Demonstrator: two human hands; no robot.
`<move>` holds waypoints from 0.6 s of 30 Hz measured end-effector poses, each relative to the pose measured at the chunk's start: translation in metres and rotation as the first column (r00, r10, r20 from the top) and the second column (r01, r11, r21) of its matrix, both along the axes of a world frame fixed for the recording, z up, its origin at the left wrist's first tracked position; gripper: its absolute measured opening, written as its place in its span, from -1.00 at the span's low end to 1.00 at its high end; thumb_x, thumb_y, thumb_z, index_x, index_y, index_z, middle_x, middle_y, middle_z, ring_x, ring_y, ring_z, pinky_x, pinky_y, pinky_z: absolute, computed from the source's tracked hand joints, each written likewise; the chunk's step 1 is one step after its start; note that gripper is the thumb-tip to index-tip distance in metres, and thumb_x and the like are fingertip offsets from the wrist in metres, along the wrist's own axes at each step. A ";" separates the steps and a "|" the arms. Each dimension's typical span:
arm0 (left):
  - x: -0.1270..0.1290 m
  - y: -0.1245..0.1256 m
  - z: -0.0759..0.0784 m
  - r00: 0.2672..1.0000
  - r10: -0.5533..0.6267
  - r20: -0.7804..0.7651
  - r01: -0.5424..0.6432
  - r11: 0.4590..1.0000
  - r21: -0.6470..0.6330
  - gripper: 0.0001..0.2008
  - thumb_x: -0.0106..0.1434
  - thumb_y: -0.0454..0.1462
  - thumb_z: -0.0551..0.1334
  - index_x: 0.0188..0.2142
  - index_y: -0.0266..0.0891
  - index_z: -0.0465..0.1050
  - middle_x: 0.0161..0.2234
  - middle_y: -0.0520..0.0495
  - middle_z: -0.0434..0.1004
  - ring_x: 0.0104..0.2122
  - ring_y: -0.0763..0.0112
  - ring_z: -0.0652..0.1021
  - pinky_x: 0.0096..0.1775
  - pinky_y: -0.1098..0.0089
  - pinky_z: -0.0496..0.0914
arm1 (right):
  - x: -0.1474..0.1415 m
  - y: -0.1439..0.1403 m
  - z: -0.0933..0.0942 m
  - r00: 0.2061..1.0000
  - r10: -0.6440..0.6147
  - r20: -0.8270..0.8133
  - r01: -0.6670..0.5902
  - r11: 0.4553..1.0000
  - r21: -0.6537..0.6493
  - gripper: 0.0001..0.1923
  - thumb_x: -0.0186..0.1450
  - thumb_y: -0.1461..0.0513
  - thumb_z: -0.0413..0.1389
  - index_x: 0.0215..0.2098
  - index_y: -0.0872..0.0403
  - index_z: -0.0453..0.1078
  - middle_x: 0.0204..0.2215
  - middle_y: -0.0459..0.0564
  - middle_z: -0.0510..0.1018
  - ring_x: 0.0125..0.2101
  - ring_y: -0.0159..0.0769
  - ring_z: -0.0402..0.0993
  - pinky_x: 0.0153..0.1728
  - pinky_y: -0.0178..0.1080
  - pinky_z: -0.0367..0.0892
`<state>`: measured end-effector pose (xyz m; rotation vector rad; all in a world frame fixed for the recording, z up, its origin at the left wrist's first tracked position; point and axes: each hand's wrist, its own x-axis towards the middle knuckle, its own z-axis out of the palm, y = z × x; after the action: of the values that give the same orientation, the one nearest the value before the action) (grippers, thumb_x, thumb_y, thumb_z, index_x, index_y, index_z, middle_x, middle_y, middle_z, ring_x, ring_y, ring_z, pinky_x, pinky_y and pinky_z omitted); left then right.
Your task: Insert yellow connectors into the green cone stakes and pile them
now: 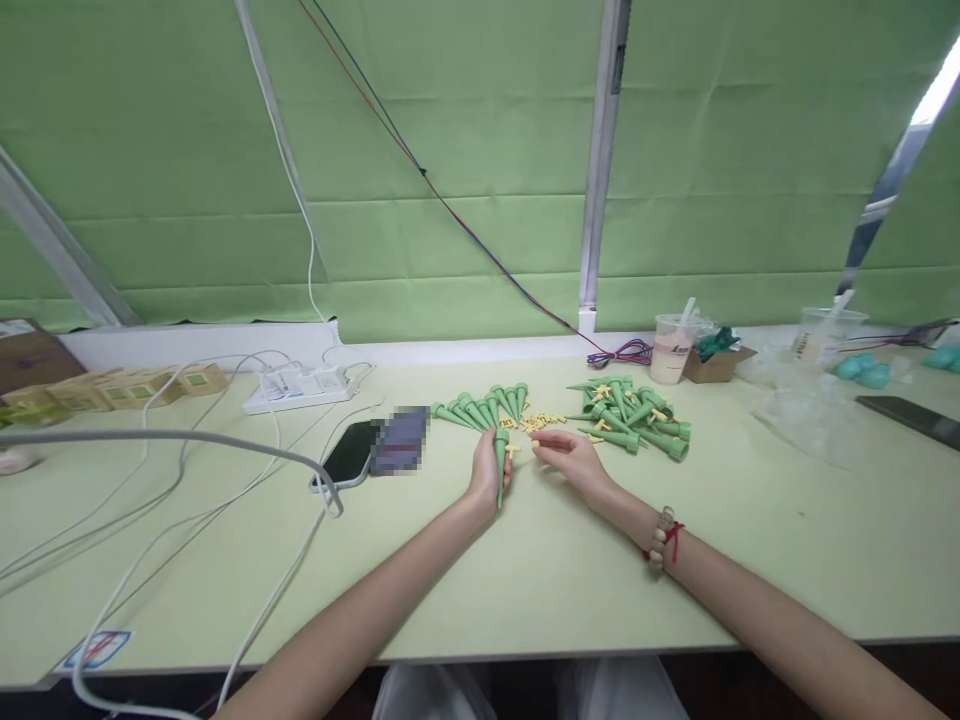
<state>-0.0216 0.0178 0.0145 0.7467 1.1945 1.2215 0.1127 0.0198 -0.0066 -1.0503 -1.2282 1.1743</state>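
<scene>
My left hand (484, 474) is closed around a green plastic watering spike (501, 468), held with its point down toward me. A yellow T-shaped valve (513, 451) sticks out from the spike's right side. Just to the right, my right hand (576, 462) pinches a small yellow piece (535, 443) between thumb and fingertips, apart from the spike. Behind both hands lie loose yellow pieces (551, 421). Several green spikes (466, 408) are fanned out behind my left hand, and a heap of more spikes (637, 412), some with yellow parts among them, lies beyond my right hand.
Left of my hands are a phone (351, 452), a blurred dark item (400, 441), a power strip (300, 388) and looping cables (225, 437). At the back right stand a drink cup (667, 352) and a small cardboard box (718, 367), near crumpled clear plastic (806, 415).
</scene>
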 end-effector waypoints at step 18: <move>0.000 0.000 -0.001 1.000 -0.008 -0.008 0.008 0.999 0.047 -0.68 0.21 -0.04 -0.07 -0.49 -0.20 0.19 -0.81 0.18 0.03 -0.82 0.61 0.04 -0.73 0.55 -0.11 | 0.000 0.001 0.001 0.997 -0.030 -0.074 0.033 0.998 0.045 -0.58 -0.33 0.11 0.41 -0.55 0.14 0.43 -0.54 -0.03 0.56 -0.49 -0.31 0.48 -0.32 -0.21 0.39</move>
<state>-0.0213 0.0181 0.0134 0.7916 1.1716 1.2447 0.1125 0.0208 -0.0051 -0.9805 -1.1717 1.1457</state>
